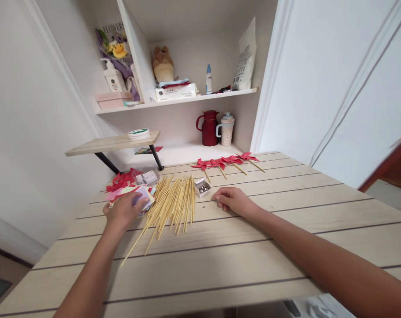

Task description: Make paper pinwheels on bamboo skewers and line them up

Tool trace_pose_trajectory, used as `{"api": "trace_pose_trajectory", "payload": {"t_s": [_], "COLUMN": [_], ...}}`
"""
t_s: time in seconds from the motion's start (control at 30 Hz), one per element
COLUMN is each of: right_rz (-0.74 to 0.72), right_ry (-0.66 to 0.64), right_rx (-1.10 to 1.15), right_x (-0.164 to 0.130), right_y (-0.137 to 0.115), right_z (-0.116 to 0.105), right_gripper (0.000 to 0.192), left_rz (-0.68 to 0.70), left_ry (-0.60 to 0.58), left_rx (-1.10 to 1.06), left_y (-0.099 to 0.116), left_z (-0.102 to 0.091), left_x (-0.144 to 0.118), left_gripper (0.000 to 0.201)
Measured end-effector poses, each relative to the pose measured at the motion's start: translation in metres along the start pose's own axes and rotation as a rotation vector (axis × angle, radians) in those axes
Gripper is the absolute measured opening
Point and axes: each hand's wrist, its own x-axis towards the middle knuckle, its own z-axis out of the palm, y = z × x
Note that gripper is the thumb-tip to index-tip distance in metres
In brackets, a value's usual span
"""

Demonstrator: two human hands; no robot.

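My left hand (123, 211) lies on a stack of coloured paper squares (146, 197) at the table's left, fingers spread over the top sheet. My right hand (232, 200) rests on the wooden table (253, 247) with fingers curled, just right of a small open box of pins (202, 187); a tiny pin (204, 205) lies beside it. A pile of thin wooden sticks (172, 205) lies between the hands. Folded red paper pieces (122, 179) sit behind the stack. Several finished red pinwheels (225, 162) on sticks lie in a row at the far edge.
A small raised shelf (112, 143) with a tape roll (138, 133) stands at the back left. In the wall niche are a red jug (209, 128) and a cup (226, 129); a shelf above holds boxes, bottles, a plush toy and a bag.
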Motion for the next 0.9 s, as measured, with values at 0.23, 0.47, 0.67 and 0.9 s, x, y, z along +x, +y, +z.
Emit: {"api": "trace_pose_trajectory", "payload": {"t_s": [0.23,0.47,0.67,0.9], "right_rz": [0.013,0.007,0.016,0.033], "right_ry": [0.005,0.002,0.003,0.002], "right_rx": [0.007,-0.002,0.005,0.026], "right_x": [0.001,-0.001,-0.001,-0.003], "right_y": [0.002,0.000,-0.001,-0.007], "right_z": [0.000,0.000,0.001,0.000], "right_gripper": [0.021,0.018,0.017,0.016], "left_rz": [0.012,0.043,0.021,0.073], "left_ry": [0.013,0.050,0.065,0.103], "left_rx": [0.052,0.044,0.000,0.071], "left_y": [-0.005,-0.004,-0.002,-0.007], "left_z": [0.008,0.008,0.006,0.017], "left_x": [0.001,-0.002,-0.002,0.000], "left_gripper": [0.040,0.036,0.030,0.045]}}
